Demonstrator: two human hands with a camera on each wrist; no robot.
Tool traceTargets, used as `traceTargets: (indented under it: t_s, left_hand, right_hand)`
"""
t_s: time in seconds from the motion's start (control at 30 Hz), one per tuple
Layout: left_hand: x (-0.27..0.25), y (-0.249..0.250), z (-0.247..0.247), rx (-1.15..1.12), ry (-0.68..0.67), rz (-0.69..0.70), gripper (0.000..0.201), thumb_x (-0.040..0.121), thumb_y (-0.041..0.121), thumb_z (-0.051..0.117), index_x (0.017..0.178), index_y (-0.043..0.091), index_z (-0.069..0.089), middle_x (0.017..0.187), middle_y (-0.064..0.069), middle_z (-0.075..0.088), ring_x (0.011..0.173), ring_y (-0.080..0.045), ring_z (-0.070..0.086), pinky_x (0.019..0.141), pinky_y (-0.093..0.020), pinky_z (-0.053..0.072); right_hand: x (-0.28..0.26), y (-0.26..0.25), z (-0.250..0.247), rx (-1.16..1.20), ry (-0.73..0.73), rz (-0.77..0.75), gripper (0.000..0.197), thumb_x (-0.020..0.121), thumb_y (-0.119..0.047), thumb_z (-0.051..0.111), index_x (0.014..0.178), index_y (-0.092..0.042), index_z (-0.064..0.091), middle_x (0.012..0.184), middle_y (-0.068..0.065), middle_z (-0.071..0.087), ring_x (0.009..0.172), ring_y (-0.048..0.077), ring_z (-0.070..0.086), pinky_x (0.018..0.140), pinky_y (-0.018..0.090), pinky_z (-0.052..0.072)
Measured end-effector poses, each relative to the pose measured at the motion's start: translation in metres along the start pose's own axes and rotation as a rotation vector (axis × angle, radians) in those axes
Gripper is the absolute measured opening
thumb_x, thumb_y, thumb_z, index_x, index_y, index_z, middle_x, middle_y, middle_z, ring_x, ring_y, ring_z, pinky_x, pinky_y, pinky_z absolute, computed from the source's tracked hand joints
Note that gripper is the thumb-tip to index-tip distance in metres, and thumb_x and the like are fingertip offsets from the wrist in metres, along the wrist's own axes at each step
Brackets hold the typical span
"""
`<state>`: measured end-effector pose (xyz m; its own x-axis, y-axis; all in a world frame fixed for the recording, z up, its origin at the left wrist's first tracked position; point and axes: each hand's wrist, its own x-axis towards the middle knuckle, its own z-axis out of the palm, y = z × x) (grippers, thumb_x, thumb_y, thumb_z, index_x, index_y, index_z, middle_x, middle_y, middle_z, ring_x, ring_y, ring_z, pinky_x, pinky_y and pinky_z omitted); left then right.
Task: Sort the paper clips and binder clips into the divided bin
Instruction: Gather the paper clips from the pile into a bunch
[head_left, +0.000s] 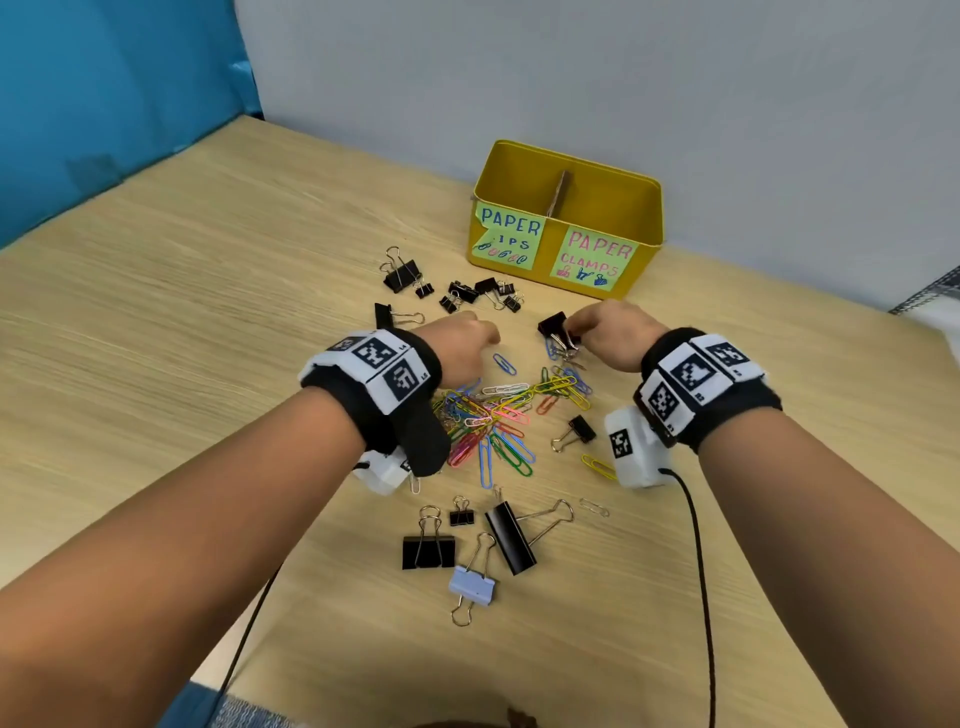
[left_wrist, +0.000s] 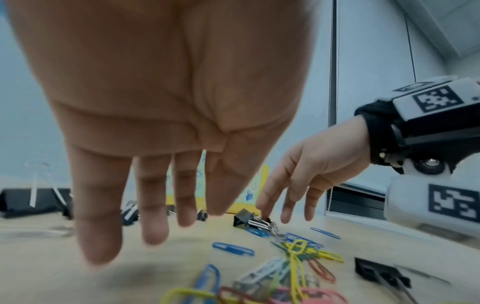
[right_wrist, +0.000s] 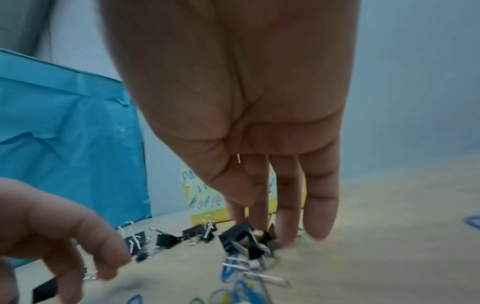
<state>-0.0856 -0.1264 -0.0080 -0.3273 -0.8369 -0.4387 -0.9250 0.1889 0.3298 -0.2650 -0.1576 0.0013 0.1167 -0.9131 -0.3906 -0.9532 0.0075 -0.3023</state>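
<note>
While our right hand pinches the wire handle of a black binder clip resting on the table, our left hand hovers empty, fingers relaxed, over the paper clips. We judge the bin, just beyond, stands close for short transfers; both compartments look empty.

head: high, facing 12 o'clock, down at desk.
left wrist: under palm, low, close.
right wrist: likewise.
shared: yellow bin, paper clips.
</note>
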Motion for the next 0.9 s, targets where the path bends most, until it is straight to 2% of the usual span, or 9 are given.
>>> traceTargets:
  t_s: [0.1,0.17,0.23,0.33,0.47,0.6,0.73,0.83,0.9]
  left_hand:
    - [0.007,0.016,0.006,0.024,-0.046,0.093,0.066,0.089,-0.004,0.035,0.150,0.013,0.019,0.159,-0.008,0.014,0.146,-0.024,0.020,0.119,-0.034,0.022]
    - [0.010,0.026,0.011,0.097,-0.119,0.131,0.065,0.090,-0.004,0.034,0.151,0.012,0.018,0.160,-0.009,0.012,0.146,-0.025,0.020,0.119,-0.036,0.022]
    - [0.014,0.035,0.016,0.193,-0.184,0.136,0.055,0.092,0.000,0.034,0.146,0.011,0.031,0.153,-0.014,0.028,0.138,-0.030,0.034,0.113,-0.040,0.033]
    - [0.024,0.040,0.015,0.228,-0.098,0.107,0.046,0.093,0.006,0.038,0.138,0.009,0.043,0.139,-0.015,0.044,0.124,-0.032,0.048,0.103,-0.041,0.044]
    - [0.040,0.048,0.012,0.194,0.049,0.146,0.051,0.091,0.010,0.042,0.142,0.012,0.035,0.143,-0.011,0.035,0.129,-0.033,0.039,0.104,-0.047,0.042]
    - [0.058,0.057,0.014,0.309,-0.096,0.195,0.049,0.092,0.006,0.038,0.141,0.008,0.038,0.152,-0.011,0.024,0.135,-0.035,0.037,0.108,-0.043,0.039]
    - [0.067,0.053,0.014,0.276,-0.109,0.139,0.062,0.093,0.003,0.038,0.151,0.010,0.016,0.161,-0.007,-0.008,0.147,-0.030,0.014,0.118,-0.042,0.026]
    - [0.066,0.049,0.014,0.194,-0.050,0.103,0.071,0.094,0.005,0.040,0.152,0.014,0.002,0.161,-0.004,-0.013,0.149,-0.028,0.005,0.121,-0.040,0.018]
    - [0.061,0.052,0.016,0.196,-0.060,0.104,0.072,0.091,0.001,0.041,0.152,0.019,0.008,0.161,-0.005,-0.004,0.147,-0.032,0.010,0.118,-0.043,0.024]
  right_hand:
    - [0.001,0.008,0.003,-0.053,0.021,0.038,0.050,0.089,0.005,0.037,0.135,-0.007,0.051,0.141,0.011,0.051,0.131,0.027,0.045,0.106,0.028,0.035]
    - [0.002,0.012,0.005,-0.033,0.060,0.068,0.049,0.090,0.004,0.037,0.136,-0.007,0.049,0.143,0.010,0.049,0.133,0.026,0.043,0.108,0.028,0.033]
    - [0.004,0.016,0.008,-0.032,0.089,0.108,0.047,0.092,0.000,0.036,0.138,-0.005,0.044,0.145,0.013,0.046,0.134,0.028,0.042,0.108,0.030,0.034]
    - [0.005,0.023,0.011,0.017,0.073,0.152,0.053,0.094,-0.001,0.033,0.146,-0.007,0.027,0.147,0.016,0.042,0.135,0.030,0.040,0.109,0.033,0.033]
    - [0.006,0.031,0.011,0.168,0.199,0.178,0.064,0.089,0.007,0.034,0.148,-0.014,0.023,0.140,0.014,0.051,0.130,0.030,0.046,0.108,0.034,0.036]
    - [0.007,0.040,0.008,0.196,0.182,0.178,0.069,0.087,0.008,0.033,0.150,-0.016,0.018,0.141,0.008,0.051,0.133,0.026,0.044,0.112,0.033,0.034]
    - [0.005,0.047,0.011,0.131,0.094,0.169,0.061,0.089,0.005,0.031,0.147,-0.015,0.028,0.142,0.009,0.050,0.133,0.026,0.044,0.111,0.033,0.034]
    - [0.004,0.048,0.014,0.005,0.135,0.230,0.048,0.092,0.001,0.033,0.138,-0.011,0.044,0.141,0.016,0.048,0.128,0.032,0.047,0.106,0.035,0.038]
    - [0.002,0.043,0.020,-0.070,0.086,0.226,0.045,0.092,-0.001,0.035,0.135,-0.010,0.048,0.140,0.017,0.045,0.127,0.033,0.047,0.107,0.037,0.039]
